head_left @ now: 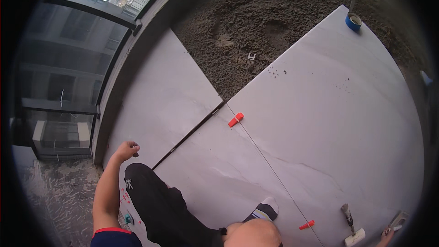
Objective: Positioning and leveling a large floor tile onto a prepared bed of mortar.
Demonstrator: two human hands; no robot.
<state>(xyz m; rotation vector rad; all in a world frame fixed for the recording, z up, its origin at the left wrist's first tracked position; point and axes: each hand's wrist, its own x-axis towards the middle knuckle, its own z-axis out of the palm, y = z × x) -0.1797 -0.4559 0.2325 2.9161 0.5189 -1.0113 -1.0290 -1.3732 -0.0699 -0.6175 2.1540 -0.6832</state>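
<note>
My left hand (127,150) is raised beside my bent knee, over the pale tiles near the window side. Its fingers are curled in, and nothing shows in them. At the lower right edge my right hand (388,235) is closed around a flat grey tool that looks like a trowel (398,220); the hand is partly cut off by the picture's rim. Left of that hand a mallet (356,238) with a white head and dark handle lies on the large marbled tile (334,123). A red wedge (307,225) sits on the tile joint nearby.
Another red wedge (236,120) is set at the joint farther up. Rough dark mortar (228,13) fills the far area, with a small white clip (251,56) on it. A blue tape roll (353,21) rests at the tile's far corner. Glass railing (68,73) borders the left.
</note>
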